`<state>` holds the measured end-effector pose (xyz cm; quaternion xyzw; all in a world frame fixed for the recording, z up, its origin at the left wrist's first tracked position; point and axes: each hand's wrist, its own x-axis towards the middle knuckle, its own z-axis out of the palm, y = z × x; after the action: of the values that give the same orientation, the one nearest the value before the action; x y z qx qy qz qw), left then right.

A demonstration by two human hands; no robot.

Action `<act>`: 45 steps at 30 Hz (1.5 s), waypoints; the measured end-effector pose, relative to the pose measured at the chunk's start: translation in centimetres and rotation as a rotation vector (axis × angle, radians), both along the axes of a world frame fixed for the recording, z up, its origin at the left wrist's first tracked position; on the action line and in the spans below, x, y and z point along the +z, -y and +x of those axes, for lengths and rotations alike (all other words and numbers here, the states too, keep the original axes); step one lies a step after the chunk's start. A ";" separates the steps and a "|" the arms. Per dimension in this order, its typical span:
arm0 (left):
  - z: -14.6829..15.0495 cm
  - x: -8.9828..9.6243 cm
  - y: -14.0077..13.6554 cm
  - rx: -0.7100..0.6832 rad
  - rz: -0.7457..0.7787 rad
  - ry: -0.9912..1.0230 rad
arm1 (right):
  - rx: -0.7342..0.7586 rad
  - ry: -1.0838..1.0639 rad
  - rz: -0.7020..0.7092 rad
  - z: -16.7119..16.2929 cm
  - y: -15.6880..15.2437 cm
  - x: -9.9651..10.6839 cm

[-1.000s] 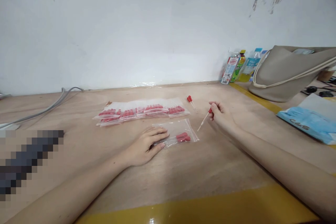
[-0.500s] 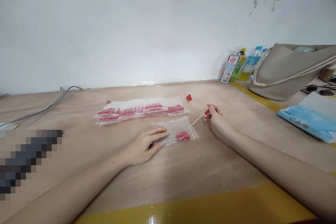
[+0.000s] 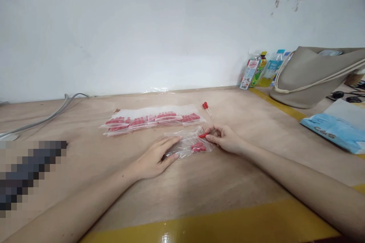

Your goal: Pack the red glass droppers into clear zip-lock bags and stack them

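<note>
A clear plastic zip bag (image 3: pixel 185 151) lies on the table, with a few red-bulbed droppers (image 3: pixel 197 147) inside. My left hand (image 3: pixel 156 156) rests on the bag's left end, fingers stretched out and thumb apart, holding it down. At the opposite end, my right hand (image 3: pixel 225 138) pinches a dropper by its red bulb (image 3: pixel 203 135). That dropper's stem reaches into the mouth of the bag. Just beyond this hand, two loose droppers (image 3: pixel 205 105) lie side by side on the table.
Behind the bag is a row of filled zip bags (image 3: pixel 154 119). At the right stand drink bottles (image 3: pixel 273 69), a grey-beige bag (image 3: pixel 308 76) and a blue tissue pack (image 3: pixel 327 133). A grey cable (image 3: pixel 54 115) runs along the left; yellow tape (image 3: pixel 199 224) marks the front edge.
My right hand has moved left with the dropper, bringing its stem into the bag and the bulb to the opening. My left hand has stayed in place.
</note>
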<state>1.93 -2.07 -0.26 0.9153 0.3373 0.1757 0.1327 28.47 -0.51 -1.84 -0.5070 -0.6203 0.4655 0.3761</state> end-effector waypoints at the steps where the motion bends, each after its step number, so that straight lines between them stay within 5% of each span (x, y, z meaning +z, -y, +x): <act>1: 0.0 0.0 0.0 0.000 0.001 -0.002 | 0.030 0.050 0.022 0.2 -0.1 0.1; 7: -0.1 -0.1 -0.1 0.002 0.002 -0.010 | 0.083 0.206 0.106 1.2 -0.5 0.5; 14: 0.1 -0.1 -0.1 -0.014 0.028 -0.002 | -0.065 0.196 0.331 -0.7 -0.4 -0.6; 20: 0.0 -0.3 -0.2 -0.013 0.047 -0.022 | 0.059 0.064 0.229 -0.5 -0.7 -0.4; 26: 0.0 -0.5 -0.3 -0.012 0.015 -0.004 | -0.418 0.406 0.348 1.9 -5.1 -0.1; 30: 0.0 -0.5 -0.3 -0.009 0.005 -0.010 | -0.569 0.590 0.160 2.4 -9.5 0.7; 35: -0.2 -0.7 -0.4 -0.016 0.011 -0.027 | -0.573 0.621 -0.025 1.5 -13.2 1.8; 45: -0.3 -0.9 -0.4 -0.014 0.024 -0.034 | -0.519 0.368 -0.115 1.2 -13.9 1.9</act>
<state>1.68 -1.66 -1.17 0.9221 0.3308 0.1632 0.1171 29.72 13.42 0.06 -0.7445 -0.5003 0.2889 0.3346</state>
